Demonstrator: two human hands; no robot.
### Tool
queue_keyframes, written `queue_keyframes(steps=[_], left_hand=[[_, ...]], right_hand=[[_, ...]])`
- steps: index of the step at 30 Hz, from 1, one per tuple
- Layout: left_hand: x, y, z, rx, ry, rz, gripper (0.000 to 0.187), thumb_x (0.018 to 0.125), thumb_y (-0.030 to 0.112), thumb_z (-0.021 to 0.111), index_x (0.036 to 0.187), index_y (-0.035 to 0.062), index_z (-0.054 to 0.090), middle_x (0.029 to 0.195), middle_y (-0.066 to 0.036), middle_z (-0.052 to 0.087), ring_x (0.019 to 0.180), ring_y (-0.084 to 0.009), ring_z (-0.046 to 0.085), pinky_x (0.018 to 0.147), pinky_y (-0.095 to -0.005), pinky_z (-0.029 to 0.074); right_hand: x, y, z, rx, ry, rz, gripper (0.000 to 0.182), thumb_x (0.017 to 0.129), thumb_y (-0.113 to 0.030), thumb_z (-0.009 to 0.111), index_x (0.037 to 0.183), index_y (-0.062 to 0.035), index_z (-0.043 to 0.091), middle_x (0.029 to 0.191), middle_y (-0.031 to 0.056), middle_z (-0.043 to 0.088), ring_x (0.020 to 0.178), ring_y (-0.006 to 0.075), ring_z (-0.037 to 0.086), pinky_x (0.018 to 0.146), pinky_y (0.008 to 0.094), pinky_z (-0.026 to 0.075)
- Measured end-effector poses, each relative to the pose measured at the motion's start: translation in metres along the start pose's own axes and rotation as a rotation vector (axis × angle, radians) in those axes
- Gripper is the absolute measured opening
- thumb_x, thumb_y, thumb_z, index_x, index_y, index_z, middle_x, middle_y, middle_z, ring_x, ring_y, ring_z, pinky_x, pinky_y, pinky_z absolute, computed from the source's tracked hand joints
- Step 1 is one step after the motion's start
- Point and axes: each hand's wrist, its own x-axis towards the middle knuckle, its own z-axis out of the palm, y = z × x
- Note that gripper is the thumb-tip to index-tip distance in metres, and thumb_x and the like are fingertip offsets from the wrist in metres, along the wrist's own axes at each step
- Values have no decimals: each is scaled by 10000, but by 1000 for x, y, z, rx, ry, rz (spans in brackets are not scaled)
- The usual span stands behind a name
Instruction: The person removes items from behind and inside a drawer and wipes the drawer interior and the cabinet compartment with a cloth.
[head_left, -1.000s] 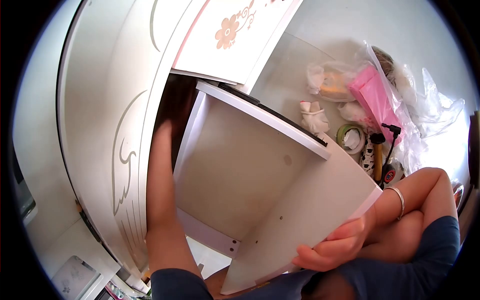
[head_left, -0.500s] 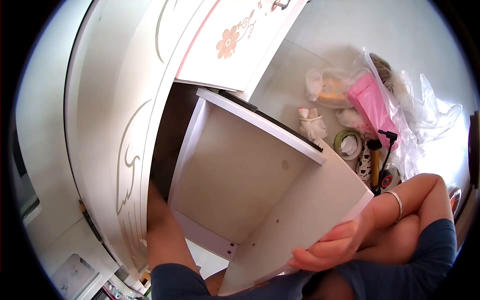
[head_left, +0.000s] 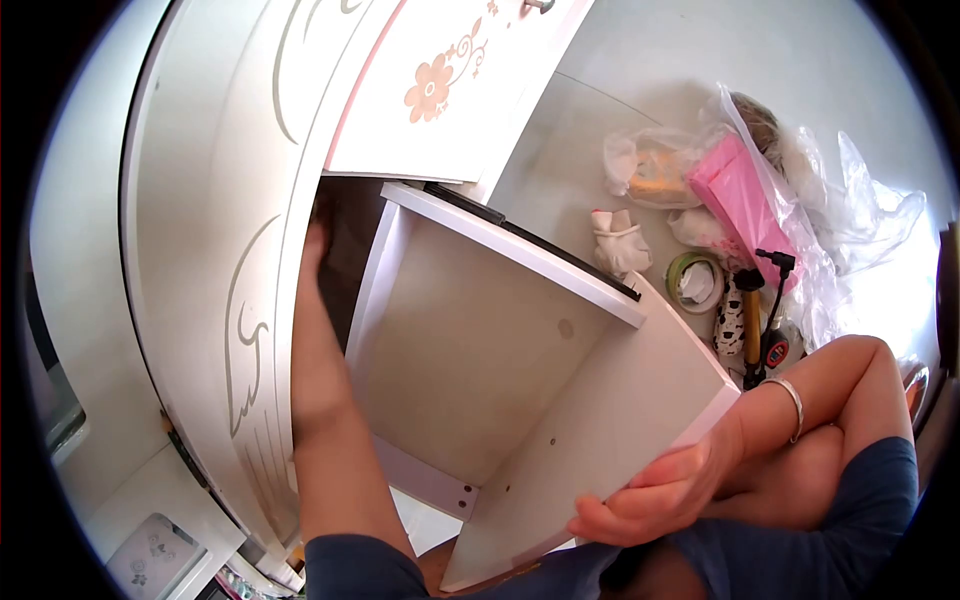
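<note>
A white drawer point(head_left: 470, 340) is pulled out at a slant from a white cabinet point(head_left: 200, 260) with carved curves. My right hand point(head_left: 665, 490) grips the edge of the drawer's front panel, fingers wrapped over it and thumb side toward the wrist with a bracelet. On the other side, my left hand point(head_left: 318, 232) reaches into the dark opening beside the drawer, close to the cabinet's inner wall. Its fingers are lost in shadow, so what they touch is hidden. A black slide rail point(head_left: 545, 245) runs along the drawer's far side.
Above the opening is a closed front with a flower print point(head_left: 430, 88). On the floor to the right lie a roll of tape point(head_left: 693, 281), a hammer point(head_left: 751, 320), a pink package point(head_left: 740, 190), a tied white bundle point(head_left: 620, 240) and clear plastic bags point(head_left: 850, 220).
My left arm has pushed farther into the opening, and its hand now shows deeper inside. My right hand keeps its hold on the drawer. The view has shifted slightly.
</note>
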Motion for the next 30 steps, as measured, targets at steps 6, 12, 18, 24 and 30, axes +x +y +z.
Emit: queue_keyframes(steps=[6, 12, 18, 24, 30], left_hand=[[21, 82, 8, -13, -132, 246, 590, 866, 459, 377, 1285, 43, 349, 1276, -185, 347, 1213, -340, 320, 1012, -427, 264], [2, 63, -4, -60, -157, 184, 743, 833, 577, 361, 1352, 59, 245, 1373, -181, 229, 1276, -346, 229, 1047, -439, 202], [-53, -2, -26, -237, -63, -316, 901, 800, 694, 345, 1419, 74, 140, 1470, -176, 111, 1340, -353, 138, 1082, -451, 141], [-99, -77, -6, -108, -116, -607, 843, 811, 646, 358, 1401, 71, 179, 1443, -178, 156, 1321, -348, 173, 1071, -446, 165], [-129, -113, -4, -60, -217, -774, 786, 822, 598, 371, 1383, 69, 219, 1415, -179, 202, 1301, -344, 208, 1061, -440, 189]], right_hand=[[-2, -2, 4, 7, 28, 15, 205, 781, -186, 519, 939, -123, 632, 1027, -22, 574, 929, 93, 501, 788, 227, 354], [-4, 0, 2, 48, -8, -35, 208, 793, -174, 520, 957, -117, 634, 1051, 3, 571, 956, 118, 506, 825, 239, 359], [-4, 0, -1, 50, 2, 4, 221, 797, -162, 503, 972, -103, 626, 1077, 14, 558, 1009, 135, 486, 862, 245, 364], [-2, -3, -3, 97, -24, 59, 235, 783, -162, 494, 969, -82, 614, 1049, 21, 559, 1021, 144, 484, 870, 251, 368], [-4, 2, -3, 136, 9, 22, 248, 771, -153, 495, 965, -46, 609, 1035, 27, 563, 1006, 148, 496, 877, 255, 371]])
